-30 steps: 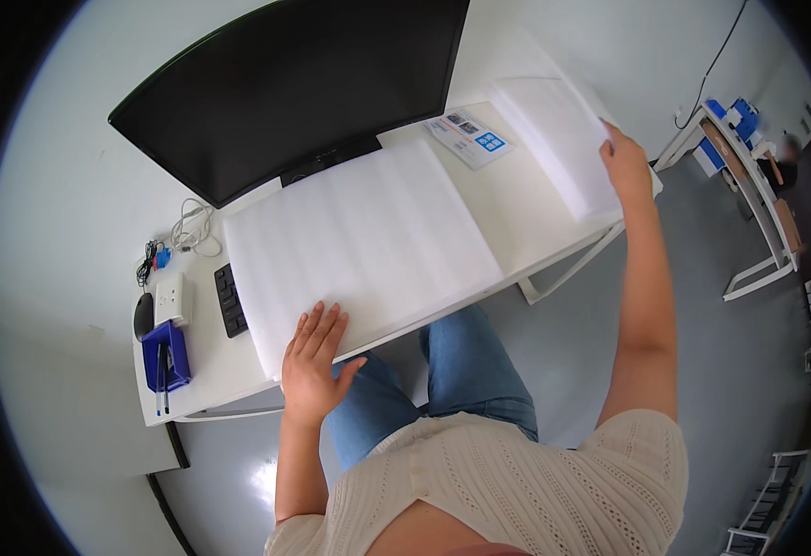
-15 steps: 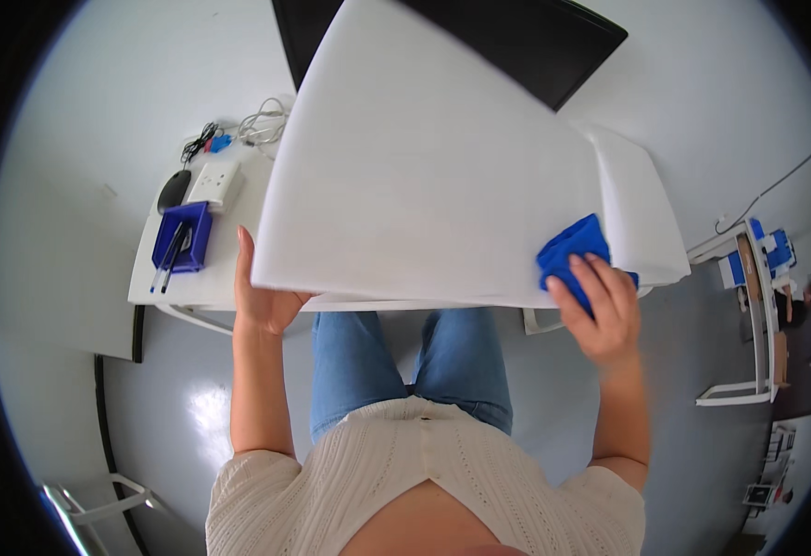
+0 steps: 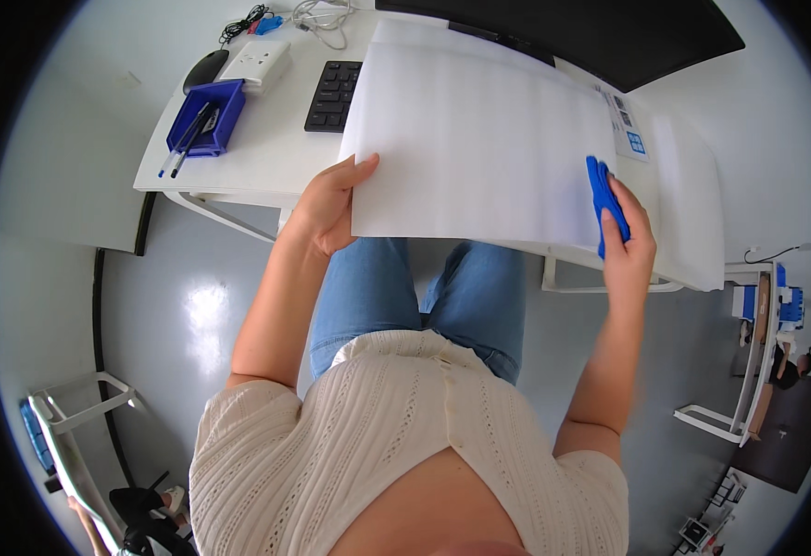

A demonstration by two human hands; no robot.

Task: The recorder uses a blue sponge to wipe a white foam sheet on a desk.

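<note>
A large white sheet [image 3: 479, 139], smooth and slightly bowed, is held over the front of the desk. My left hand [image 3: 336, 204] grips its near left edge, the thumb lying on top and the other fingers partly hidden beneath. In my right hand [image 3: 629, 236] is a folded blue cloth [image 3: 602, 199], pinched between thumb and fingers at the sheet's right edge. Whether the right fingers also hold the sheet itself, I cannot tell. Part of a black keyboard [image 3: 333, 97] shows from under the sheet's left side.
On the white desk [image 3: 266, 171], a blue tray [image 3: 225, 130] with pens stands at the left, near a black mouse [image 3: 205, 70], a white socket block [image 3: 257, 65] and coiled cables [image 3: 322, 18]. A black monitor [image 3: 609, 37] stands behind; a printed label [image 3: 629, 130] lies at right.
The white sheet, raised and tilted in front of the monitor before, is now lower and flatter, showing the keyboard. My left thumb has come over its edge. The blue cloth is turned more upright.
</note>
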